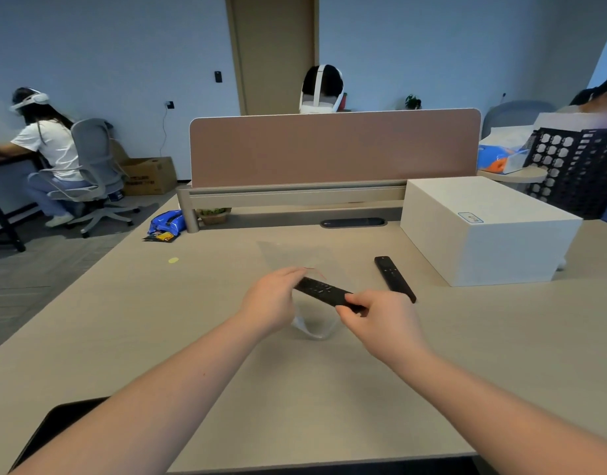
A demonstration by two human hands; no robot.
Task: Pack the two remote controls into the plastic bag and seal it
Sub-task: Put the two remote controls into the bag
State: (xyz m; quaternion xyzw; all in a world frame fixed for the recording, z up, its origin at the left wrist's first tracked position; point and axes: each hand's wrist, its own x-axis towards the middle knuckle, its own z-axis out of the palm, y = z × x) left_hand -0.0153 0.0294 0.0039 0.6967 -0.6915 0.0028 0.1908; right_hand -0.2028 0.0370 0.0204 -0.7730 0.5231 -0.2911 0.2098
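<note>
At a beige office desk (158,337), the right hand (380,320) grips one remote (324,291) at the mouth of a clear bag (295,257) pinched by the left hand (271,299), while the second remote (394,278) lies beside a white box (483,231) toward the right edge.

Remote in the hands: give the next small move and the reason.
Probably slide the held remote further into the clear plastic bag. The right hand grips its near end, the left hand holds the bag's mouth at its far end, and the second remote lies on the table.
</note>
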